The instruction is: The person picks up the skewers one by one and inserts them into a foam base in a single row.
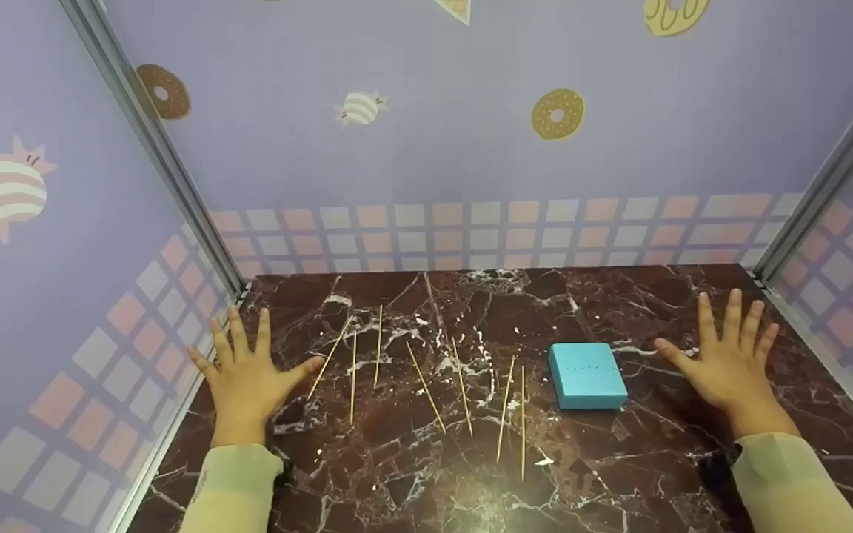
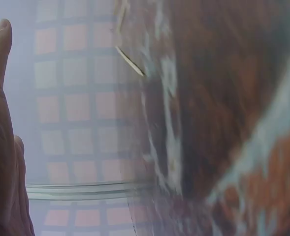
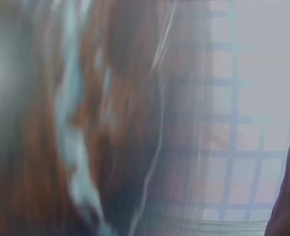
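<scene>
Both hands are spread, palms toward the table, holding nothing. My left hand (image 1: 247,381) is at the left side, its thumb near the leftmost of several thin wooden sticks (image 1: 353,377). These sticks lie apart from one another across the middle of the table, at varied slants. To their right sits a light-blue box (image 1: 589,376) with a row of small dark marks on top. My right hand (image 1: 730,374) is to the right of that box, apart from it. In the left wrist view a stick (image 2: 130,61) shows beyond part of the hand.
The table (image 1: 412,474) has a dark red marbled top with white veins. Purple walls (image 1: 456,148) with tile and sweets patterns close in the back and sides. Metal posts (image 1: 152,148) stand at the corners.
</scene>
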Motion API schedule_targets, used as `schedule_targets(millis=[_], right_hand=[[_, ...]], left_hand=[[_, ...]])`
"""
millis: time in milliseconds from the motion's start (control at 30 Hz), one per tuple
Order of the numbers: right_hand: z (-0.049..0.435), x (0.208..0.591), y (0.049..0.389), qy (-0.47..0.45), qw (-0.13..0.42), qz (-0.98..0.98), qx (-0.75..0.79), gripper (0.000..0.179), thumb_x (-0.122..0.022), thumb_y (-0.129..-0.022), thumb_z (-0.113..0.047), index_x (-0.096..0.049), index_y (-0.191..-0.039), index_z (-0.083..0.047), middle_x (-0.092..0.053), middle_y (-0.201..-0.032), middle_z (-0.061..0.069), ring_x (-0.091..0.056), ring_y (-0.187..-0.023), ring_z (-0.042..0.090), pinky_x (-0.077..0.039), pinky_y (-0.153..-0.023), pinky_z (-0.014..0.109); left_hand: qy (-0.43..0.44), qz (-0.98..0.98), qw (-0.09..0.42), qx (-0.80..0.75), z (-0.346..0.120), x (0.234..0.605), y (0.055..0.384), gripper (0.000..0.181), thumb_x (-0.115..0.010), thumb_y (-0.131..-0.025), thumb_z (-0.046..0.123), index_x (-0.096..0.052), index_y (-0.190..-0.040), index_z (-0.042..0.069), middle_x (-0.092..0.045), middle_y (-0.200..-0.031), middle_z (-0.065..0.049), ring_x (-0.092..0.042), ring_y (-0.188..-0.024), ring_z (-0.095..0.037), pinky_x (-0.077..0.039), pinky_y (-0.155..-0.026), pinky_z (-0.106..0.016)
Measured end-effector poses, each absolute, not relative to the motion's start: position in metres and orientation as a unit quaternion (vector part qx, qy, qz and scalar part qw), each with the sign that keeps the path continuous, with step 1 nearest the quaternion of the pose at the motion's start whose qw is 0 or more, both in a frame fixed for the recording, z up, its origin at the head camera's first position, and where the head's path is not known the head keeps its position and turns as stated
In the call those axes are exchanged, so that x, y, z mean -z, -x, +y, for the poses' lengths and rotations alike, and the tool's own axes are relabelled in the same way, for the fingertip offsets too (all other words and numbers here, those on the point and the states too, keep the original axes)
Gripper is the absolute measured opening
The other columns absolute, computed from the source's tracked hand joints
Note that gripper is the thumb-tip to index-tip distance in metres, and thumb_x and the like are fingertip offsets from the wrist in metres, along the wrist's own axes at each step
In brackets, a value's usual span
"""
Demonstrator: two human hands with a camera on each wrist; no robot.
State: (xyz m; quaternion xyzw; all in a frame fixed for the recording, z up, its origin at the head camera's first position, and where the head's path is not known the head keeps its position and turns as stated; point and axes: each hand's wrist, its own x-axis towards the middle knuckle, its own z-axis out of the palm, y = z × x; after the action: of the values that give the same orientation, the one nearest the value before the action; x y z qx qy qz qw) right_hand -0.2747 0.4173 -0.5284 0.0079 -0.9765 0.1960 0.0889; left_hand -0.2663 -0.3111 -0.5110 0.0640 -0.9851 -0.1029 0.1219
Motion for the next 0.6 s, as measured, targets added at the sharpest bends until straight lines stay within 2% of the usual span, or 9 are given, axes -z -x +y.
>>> schedule_targets(millis=[200,367,467,600], right_hand=[[0.402,0.525,0.273,-0.019,0.125,-0.963,-0.236,0.111,-0.052,-0.112,-0.072,0.018,-0.180,-0.020,0.045,-0.179,0.014,0.051,-0.161,0.046,0.038,-0.124,0.075],[0.386,0.523,0.273,-0.033,0.138,-0.949,-0.283,0.109,-0.057,-0.112,-0.065,0.015,-0.181,-0.022,0.037,-0.184,0.017,0.038,-0.168,0.051,0.028,-0.130,0.079],[0.376,0.521,0.273,-0.037,0.132,-0.943,-0.304,0.106,-0.059,-0.113,-0.062,0.012,-0.182,-0.025,0.033,-0.186,0.013,0.029,-0.171,0.054,0.014,-0.128,0.090],[0.364,0.521,0.275,-0.042,0.128,-0.934,-0.330,0.102,-0.062,-0.113,-0.057,0.006,-0.183,-0.027,0.027,-0.189,0.010,0.019,-0.172,0.061,-0.003,-0.119,0.101]], left_hand=[[-0.084,-0.977,0.139,0.137,-0.299,0.505,0.264,0.131,-0.055,-0.090,0.100,0.005,-0.183,0.031,0.033,-0.185,-0.009,0.025,-0.173,-0.053,0.027,-0.128,-0.082],[-0.087,-0.965,0.160,0.189,-0.289,0.495,0.263,0.125,-0.059,-0.094,0.095,0.002,-0.183,0.032,0.026,-0.189,-0.011,0.015,-0.174,-0.056,0.019,-0.130,-0.086],[-0.086,-0.958,0.174,0.212,-0.283,0.488,0.263,0.119,-0.059,-0.099,0.088,-0.002,-0.184,0.028,0.016,-0.191,-0.016,0.005,-0.175,-0.057,0.007,-0.135,-0.086],[-0.090,-0.949,0.189,0.235,-0.276,0.483,0.263,0.107,-0.061,-0.106,0.076,-0.011,-0.184,0.021,0.003,-0.191,-0.021,-0.007,-0.173,-0.059,-0.013,-0.135,-0.084]])
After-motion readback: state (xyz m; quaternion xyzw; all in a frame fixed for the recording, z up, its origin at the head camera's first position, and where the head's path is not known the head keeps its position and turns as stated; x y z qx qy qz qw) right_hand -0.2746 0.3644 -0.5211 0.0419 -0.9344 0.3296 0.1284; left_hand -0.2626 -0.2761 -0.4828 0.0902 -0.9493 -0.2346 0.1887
